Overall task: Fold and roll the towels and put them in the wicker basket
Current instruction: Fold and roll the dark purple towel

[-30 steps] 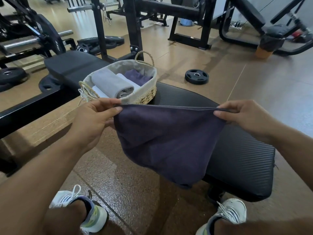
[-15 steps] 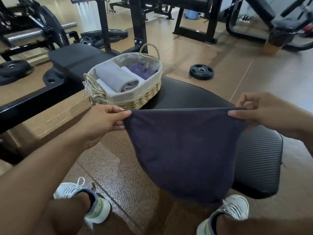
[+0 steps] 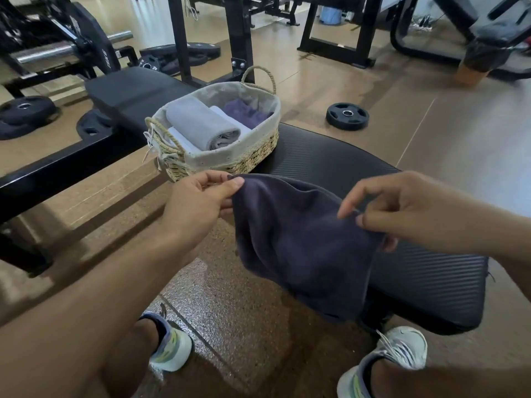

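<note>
Left hand (image 3: pixel 198 208) pinches the top corner of a dark purple towel (image 3: pixel 298 245), thumb on the near face, fingers behind. Right hand (image 3: pixel 413 214) grips the towel's other edge lower down, thumb on the cloth and lower fingers tucked behind it; index and middle fingers are lifted off, loosely bent. Towel hangs slack between both hands, held in the air over the near end of a black ribbed bench pad (image 3: pixel 402 254), its lower edge drooping past the pad's front.

Wicker basket (image 3: pixel 230 159) with a cloth liner sits further up the same pad, beyond the left hand. Inside: a rolled grey towel (image 3: pixel 201 126) lying on white towels (image 3: pixel 178 139), and a purple towel (image 3: pixel 244 112) at the far end.

Weight plate (image 3: pixel 346 116) lies on the floor beyond the bench. Person's two trainers are on the floor below the hands.
</note>
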